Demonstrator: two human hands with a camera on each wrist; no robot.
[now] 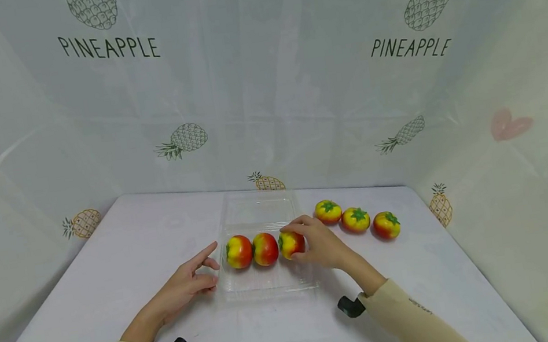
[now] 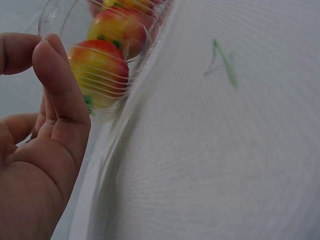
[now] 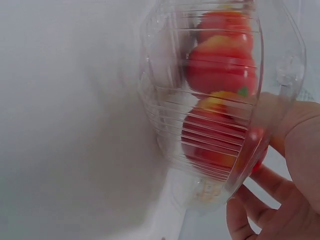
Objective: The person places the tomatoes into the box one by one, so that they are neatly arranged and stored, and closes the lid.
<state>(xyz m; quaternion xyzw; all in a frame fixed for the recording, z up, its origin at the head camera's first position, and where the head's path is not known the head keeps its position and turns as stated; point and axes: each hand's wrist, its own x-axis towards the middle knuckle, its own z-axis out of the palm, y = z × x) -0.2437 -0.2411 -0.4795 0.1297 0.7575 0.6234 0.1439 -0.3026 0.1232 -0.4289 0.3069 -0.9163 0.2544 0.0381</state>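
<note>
Your right hand (image 1: 320, 245) has its thumb and fingers curled round the right-end fruit (image 1: 291, 244), which sits inside the clear plastic box (image 1: 268, 280) at the right end of a row of three. Next to it in the row are the middle fruit (image 1: 266, 248) and the left-end fruit (image 1: 239, 251); all three are red and yellow and lie on their sides, leafy ends toward your left. Your left hand (image 1: 187, 286) grasps nothing: its index finger reaches out along the box's left side, the other fingers loosely bent, and you cannot tell for certain whether the fingertips touch the plastic. The lid (image 1: 258, 208) is folded back flat on the far side of the box. To the box's right, three more fruits (image 1: 356, 220) sit on the white table (image 1: 86, 291), green leaves up. Beyond the table hangs a pale cloth (image 1: 261, 79) printed with pineapples, and you wear beige sleeves (image 1: 410, 315).
</note>
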